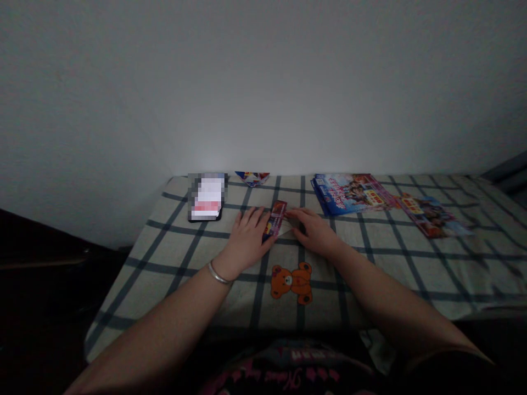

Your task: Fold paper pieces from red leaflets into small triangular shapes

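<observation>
A small folded piece of printed paper [275, 219], red and dark, sits on the checked cloth [173, 258] between my hands. My left hand [247, 238], with a silver bracelet at the wrist, lies over its left side with fingers pressed against it. My right hand [315, 230] rests just right of it, fingertips touching its upper right edge. Both hands press flat on the paper and the cloth.
A phone with a lit screen [207, 197] lies far left. A small folded paper shape [252, 178] sits by the wall. Blue and red printed leaflets [349, 193] and another leaflet [432, 216] lie at the right. An orange bear print [292, 282] marks the cloth.
</observation>
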{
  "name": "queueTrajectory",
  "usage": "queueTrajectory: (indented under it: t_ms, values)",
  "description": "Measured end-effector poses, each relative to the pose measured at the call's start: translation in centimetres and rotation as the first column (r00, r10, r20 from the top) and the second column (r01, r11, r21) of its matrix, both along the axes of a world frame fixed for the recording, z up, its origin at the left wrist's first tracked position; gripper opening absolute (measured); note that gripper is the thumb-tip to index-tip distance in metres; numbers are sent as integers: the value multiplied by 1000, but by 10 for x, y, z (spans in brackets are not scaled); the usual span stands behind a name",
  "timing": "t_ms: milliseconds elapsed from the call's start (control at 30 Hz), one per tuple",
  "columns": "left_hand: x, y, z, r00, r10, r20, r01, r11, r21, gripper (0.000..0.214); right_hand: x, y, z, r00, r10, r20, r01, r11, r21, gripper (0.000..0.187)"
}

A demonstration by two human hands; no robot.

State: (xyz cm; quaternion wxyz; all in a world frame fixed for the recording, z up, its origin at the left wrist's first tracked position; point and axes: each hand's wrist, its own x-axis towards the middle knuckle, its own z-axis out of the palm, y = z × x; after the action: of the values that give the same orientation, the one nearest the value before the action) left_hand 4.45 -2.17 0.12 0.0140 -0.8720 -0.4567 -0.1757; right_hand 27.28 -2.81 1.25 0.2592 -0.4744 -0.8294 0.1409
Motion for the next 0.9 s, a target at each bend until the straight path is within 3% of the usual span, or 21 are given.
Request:
queueTrajectory:
  t_ms: [133,233,333,600,733,900]
  values:
    - [-1,8,-1,999,-36,20,38,994,-100,59,1,1,-2,999,21,-37,-21,1000,2,50]
    - [-1,13,2,992,-83,95,96,985,-145,60,2,1,-3,995,21,-97,-23,1000,-17,61]
    - [0,14,4,977,-117,181,143,980,-141,55,2,1,-4,986,12,-167,-20,999,-45,73]
    - [-1,14,6,940,-148,308,184,979,-93,44,5,1,-7,942,-88,-323,62,994,-90,80]
    - [-2,13,6,940,-264,218,264,964,31,34,7,6,-12,920,-93,-382,76,995,-58,74]
    - [-3,10,7,944,-297,142,282,952,118,27,9,7,-10,913,-20,-407,20,1000,-3,48]
